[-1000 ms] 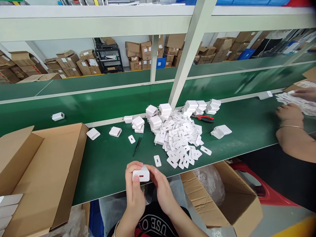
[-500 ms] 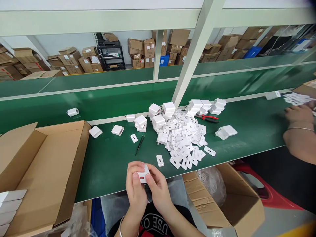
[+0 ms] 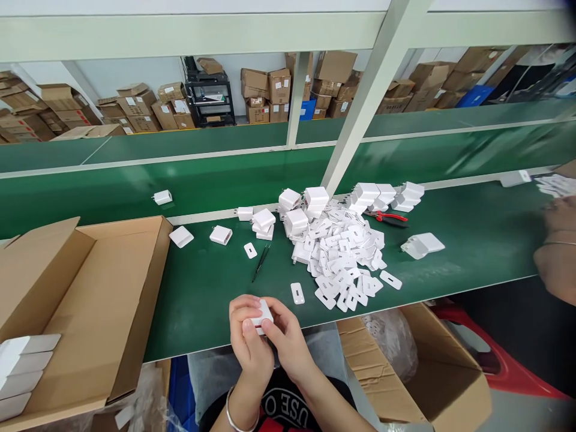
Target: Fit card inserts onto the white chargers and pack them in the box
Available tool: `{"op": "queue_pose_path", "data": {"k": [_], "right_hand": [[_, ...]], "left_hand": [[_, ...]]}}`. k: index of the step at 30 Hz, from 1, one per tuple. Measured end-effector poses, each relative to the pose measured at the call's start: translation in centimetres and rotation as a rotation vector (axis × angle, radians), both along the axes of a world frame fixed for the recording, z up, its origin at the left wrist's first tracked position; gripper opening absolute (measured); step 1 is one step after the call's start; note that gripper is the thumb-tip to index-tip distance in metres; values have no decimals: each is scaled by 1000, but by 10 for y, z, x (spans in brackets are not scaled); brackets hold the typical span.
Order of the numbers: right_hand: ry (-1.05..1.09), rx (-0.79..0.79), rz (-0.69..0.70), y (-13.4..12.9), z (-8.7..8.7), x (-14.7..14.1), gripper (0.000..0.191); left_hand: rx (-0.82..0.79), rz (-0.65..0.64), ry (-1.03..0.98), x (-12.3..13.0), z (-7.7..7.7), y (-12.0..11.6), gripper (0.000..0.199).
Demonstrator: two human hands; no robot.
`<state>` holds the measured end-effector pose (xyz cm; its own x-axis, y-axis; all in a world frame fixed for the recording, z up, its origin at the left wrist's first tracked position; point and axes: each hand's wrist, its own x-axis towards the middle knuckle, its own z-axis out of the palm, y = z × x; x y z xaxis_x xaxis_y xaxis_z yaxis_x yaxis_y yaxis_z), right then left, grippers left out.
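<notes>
A white charger (image 3: 263,314) with a red strip at its port end is held between both hands at the table's front edge. My left hand (image 3: 248,330) is closed round its left side, and my right hand (image 3: 284,333) grips the right side with the thumb on the port end. Beyond the hands lie a loose white faceplate (image 3: 297,293), black tweezers (image 3: 261,263) and another small faceplate (image 3: 251,250). A heap of white faceplates (image 3: 344,246) spreads to the right, with several white chargers (image 3: 297,222) stacked at its back.
An open cardboard box (image 3: 103,288) with white pieces in it stands at left. Red-handled pliers (image 3: 386,217) lie behind the heap. Another cardboard box (image 3: 443,366) sits below the table edge. At far right a co-worker's arm (image 3: 558,252) reaches over the table (image 3: 486,234).
The charger in my hands has tilted a little, and my right thumb has shifted on its port end. The whole view has swung slightly left. The co-worker's hand has moved and is blurred.
</notes>
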<state>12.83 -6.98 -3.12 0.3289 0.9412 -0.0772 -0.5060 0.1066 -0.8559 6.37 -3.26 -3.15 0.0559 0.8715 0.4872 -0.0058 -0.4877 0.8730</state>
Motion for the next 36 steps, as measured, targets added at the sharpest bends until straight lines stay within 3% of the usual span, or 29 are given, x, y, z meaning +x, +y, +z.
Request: {"op": "queue_pose_path", "data": {"k": [3,7,10,13,16,19,21,23,26,27,30,33,36], "right_hand": [[-10,21,0,2,-1,2,43],[-312,122,-162,1,-3,16,39],[-728,237,-271,1,-2,27,49],[-1047,376,-277,6,2,28,54],[-1166,432,-164,13,6,21,59],[-1182,337,-71,14,7,19,70],[-1188,226,-90,10,2,26,61],[-1193,124,-133,3,-8,38,39],[-1251,-38,-216,-8,-28,57,37],[-1287,-76,-232,-11,-35,62,40],[-1386,-136,-243,-17,-50,69,45],[-1439,-150,-228,-18,-58,68,42],[-1451,-136,-210,-16,-63,62,38]], "left_hand": [[17,-32,-4,-4,-1,1,29],[-224,-239,8,-23,6,9,41],[-252,-259,243,-41,19,16,38],[-238,-245,527,-52,35,18,51],[-254,-157,630,-59,55,23,44],[-195,-64,626,-83,81,45,38],[-123,80,671,-117,99,75,40],[-51,289,807,-164,115,112,48],[26,569,1201,-240,131,164,59],[22,587,1371,-262,134,177,58],[-31,612,1527,-305,136,193,36],[-35,666,1588,-322,132,189,25],[20,732,1604,-322,127,189,30]]}}
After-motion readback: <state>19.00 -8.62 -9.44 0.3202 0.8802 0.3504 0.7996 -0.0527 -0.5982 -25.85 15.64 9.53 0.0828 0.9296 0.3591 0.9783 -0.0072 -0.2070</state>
